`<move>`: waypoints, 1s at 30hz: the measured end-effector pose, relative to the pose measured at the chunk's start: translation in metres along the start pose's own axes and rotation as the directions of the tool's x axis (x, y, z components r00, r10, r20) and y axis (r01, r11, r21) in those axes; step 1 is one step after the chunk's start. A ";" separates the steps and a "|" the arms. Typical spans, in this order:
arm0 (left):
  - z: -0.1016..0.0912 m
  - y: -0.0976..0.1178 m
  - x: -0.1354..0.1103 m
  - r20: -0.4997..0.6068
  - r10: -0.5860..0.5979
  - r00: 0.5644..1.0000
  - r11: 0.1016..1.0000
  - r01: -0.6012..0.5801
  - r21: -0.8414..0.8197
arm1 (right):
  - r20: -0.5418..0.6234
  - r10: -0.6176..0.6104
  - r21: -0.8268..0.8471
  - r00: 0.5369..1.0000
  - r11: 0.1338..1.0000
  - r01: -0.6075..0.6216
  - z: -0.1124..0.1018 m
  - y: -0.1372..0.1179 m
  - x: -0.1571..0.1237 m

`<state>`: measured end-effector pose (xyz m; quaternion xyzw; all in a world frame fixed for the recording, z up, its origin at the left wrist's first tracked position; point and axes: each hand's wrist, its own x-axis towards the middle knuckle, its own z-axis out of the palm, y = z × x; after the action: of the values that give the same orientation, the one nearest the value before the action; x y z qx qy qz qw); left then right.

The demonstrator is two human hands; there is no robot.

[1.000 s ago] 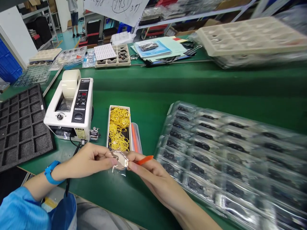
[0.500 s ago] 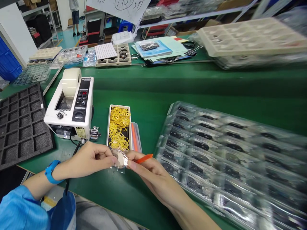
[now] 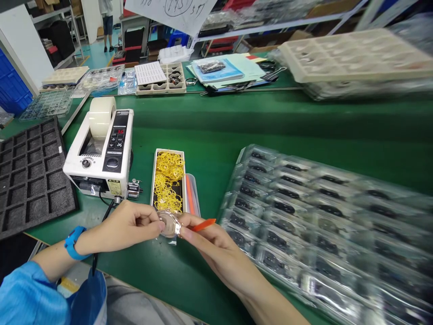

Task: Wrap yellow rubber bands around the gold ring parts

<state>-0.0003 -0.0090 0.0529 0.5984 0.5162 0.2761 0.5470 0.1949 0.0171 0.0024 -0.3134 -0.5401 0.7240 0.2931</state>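
Note:
A shiny rose-gold watch case (image 3: 171,224) is held up between my two hands, just in front of the box of yellow rings. My left hand (image 3: 133,225) has its thumb and curled fingers closed on the left edge of the case. On the opposite edge, my right hand (image 3: 213,241) pinches it near the lug. A pointed orange stick (image 3: 204,225) is also tucked in my right fingers, its tip sticking out to the right. A bit of clear film (image 3: 172,242) shows beneath the case; whether it is attached, I cannot tell.
A white tape dispenser (image 3: 101,158) stands left of the box of yellow rings (image 3: 183,180). A black foam tray (image 3: 50,180) lies farther left. Clear plastic trays with dark parts (image 3: 284,207) spread across the right. Beige trays (image 3: 355,56) and papers (image 3: 250,67) sit behind.
The watch case has turned slightly in my fingers, and the thin pale bit under it looks different. Both hands stay almost where they were; the whole view has shifted a little.

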 end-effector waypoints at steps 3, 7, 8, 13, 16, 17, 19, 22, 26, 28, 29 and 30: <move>0.002 -0.001 0.000 -0.055 0.028 0.998 0.991 -0.021 0.131 | 0.001 -0.038 -0.116 0.999 0.993 0.037 0.001 -0.003 0.001; 0.005 -0.003 0.002 -0.170 0.086 0.982 0.937 -0.022 0.348 | -0.021 -0.105 -0.310 0.994 0.946 0.094 0.003 -0.008 0.000; 0.004 -0.003 0.002 -0.209 0.102 0.973 0.921 -0.012 0.390 | -0.030 -0.122 -0.335 0.992 0.936 0.105 0.003 -0.009 -0.001; 0.001 -0.007 0.002 -0.327 0.301 0.896 0.886 -0.135 0.444 | -0.065 -0.139 -0.327 0.988 0.939 0.110 0.000 -0.011 0.001; 0.001 -0.011 0.002 -0.316 0.495 0.809 0.848 -0.371 0.379 | -0.048 -0.103 -0.259 0.994 0.962 0.087 -0.001 -0.010 0.002; 0.002 -0.012 0.003 -0.311 0.546 0.778 0.825 -0.435 0.361 | -0.034 -0.089 -0.232 0.995 0.969 0.079 -0.001 -0.009 0.002; 0.005 -0.015 0.005 -0.300 0.606 0.737 0.789 -0.508 0.345 | -0.010 -0.063 -0.173 0.998 0.983 0.060 0.001 -0.007 0.002; 0.008 -0.020 0.008 -0.265 0.608 0.749 0.787 -0.525 0.323 | 0.009 -0.029 -0.060 1.000 0.998 0.030 0.004 -0.002 0.000; 0.010 -0.021 0.008 -0.205 0.561 0.802 0.823 -0.513 0.243 | 0.018 0.009 0.028 1.000 1.000 -0.010 0.004 0.004 -0.001; 0.010 -0.020 0.008 -0.175 0.538 0.825 0.839 -0.503 0.208 | 0.022 0.027 0.043 0.999 0.999 -0.028 0.005 0.005 -0.001; 0.011 -0.020 0.008 -0.158 0.533 0.831 0.842 -0.502 0.197 | 0.030 0.039 0.062 0.999 0.997 -0.041 0.005 0.005 -0.001; 0.011 -0.019 0.008 -0.143 0.534 0.833 0.841 -0.506 0.191 | 0.041 0.049 0.086 0.998 0.995 -0.052 0.006 0.005 -0.001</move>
<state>0.0059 -0.0077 0.0301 0.7251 0.4024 0.4323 0.3541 0.1905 0.0120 -0.0010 -0.2997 -0.5057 0.7600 0.2774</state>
